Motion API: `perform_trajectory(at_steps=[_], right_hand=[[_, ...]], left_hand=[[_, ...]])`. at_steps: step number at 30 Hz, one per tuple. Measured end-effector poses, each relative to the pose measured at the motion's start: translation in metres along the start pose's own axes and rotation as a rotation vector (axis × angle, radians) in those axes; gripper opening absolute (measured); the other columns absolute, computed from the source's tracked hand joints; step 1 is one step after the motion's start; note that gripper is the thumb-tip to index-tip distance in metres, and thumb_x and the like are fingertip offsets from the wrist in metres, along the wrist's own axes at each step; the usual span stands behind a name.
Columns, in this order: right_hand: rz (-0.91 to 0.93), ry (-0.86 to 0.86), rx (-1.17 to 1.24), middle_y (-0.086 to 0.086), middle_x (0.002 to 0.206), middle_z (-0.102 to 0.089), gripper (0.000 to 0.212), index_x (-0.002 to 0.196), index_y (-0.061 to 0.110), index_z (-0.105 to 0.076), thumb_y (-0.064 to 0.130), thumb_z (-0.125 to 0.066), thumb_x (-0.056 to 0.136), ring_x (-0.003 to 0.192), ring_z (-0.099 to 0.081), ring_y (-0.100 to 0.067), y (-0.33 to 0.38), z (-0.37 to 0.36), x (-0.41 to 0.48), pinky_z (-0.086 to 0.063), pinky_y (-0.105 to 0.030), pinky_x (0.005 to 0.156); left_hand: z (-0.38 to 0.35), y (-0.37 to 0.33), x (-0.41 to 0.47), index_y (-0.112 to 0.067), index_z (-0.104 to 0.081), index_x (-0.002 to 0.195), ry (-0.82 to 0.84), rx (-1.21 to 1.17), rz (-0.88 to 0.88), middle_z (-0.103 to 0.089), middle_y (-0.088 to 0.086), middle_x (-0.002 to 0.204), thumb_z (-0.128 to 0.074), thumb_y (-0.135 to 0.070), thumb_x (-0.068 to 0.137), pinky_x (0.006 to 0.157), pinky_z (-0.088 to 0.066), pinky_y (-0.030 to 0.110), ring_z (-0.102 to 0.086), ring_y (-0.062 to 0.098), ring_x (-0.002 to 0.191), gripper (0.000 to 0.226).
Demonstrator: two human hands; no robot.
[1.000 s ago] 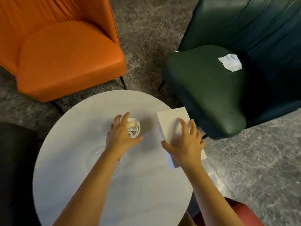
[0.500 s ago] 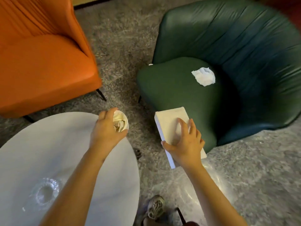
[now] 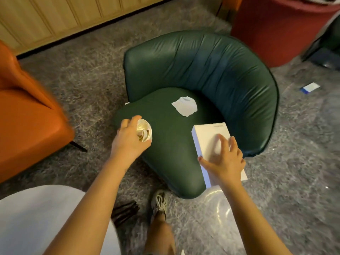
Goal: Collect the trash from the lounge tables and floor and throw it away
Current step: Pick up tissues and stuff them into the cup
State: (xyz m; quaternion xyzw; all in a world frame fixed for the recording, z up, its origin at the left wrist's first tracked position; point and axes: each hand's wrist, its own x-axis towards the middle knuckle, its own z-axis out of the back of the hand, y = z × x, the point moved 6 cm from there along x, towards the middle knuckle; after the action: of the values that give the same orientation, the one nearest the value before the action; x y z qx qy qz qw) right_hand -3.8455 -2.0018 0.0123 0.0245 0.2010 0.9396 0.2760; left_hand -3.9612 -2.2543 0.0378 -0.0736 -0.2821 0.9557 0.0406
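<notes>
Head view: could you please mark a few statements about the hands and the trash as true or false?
1. The left hand holds a cup stuffed with paper. True.
2. The right hand is empty. False: it holds a white box.
3. The green chair has a bare seat. False: a crumpled tissue lies on it.
4. A blue-and-white card lies on the floor, to the right of the green chair. True.

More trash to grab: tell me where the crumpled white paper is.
Head view, centre: the crumpled white paper lies on the green armchair seat, just beyond the white box.
</notes>
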Motion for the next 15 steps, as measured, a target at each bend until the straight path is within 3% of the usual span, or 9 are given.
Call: perform_trajectory(at_steps=[6,15], right_hand=[[-0.067,-0.001,-0.003,-0.008,0.151,-0.015,0.086,0.137,0.027,-0.026,0.054,-0.07,0.068,0.131,-0.023,-0.034,-0.003,-0.021,0.086,-0.024,-0.048,0.102],[-0.217,0.023,0.008,-0.009,0.153,-0.013,0.091,0.141,0.027,-0.023,0.056,-0.069,0.069,0.134,-0.02,-0.033,-0.02,-0.148,0.247,-0.024,-0.048,0.104]], left_hand=[[-0.035,-0.041,0.089,-0.027,-0.036,0.132,0.032,-0.002,-0.05,-0.039,0.006,0.127,-0.072,-0.032,0.072,0.082,-0.044,0.04,-0.047,0.031,0.111,0.07],[-0.162,-0.019,0.244,-0.029,-0.036,0.132,0.123,-0.002,0.019,-0.041,0.002,0.124,-0.075,-0.028,0.068,0.076,-0.046,0.035,-0.05,0.027,0.107,0.075]])
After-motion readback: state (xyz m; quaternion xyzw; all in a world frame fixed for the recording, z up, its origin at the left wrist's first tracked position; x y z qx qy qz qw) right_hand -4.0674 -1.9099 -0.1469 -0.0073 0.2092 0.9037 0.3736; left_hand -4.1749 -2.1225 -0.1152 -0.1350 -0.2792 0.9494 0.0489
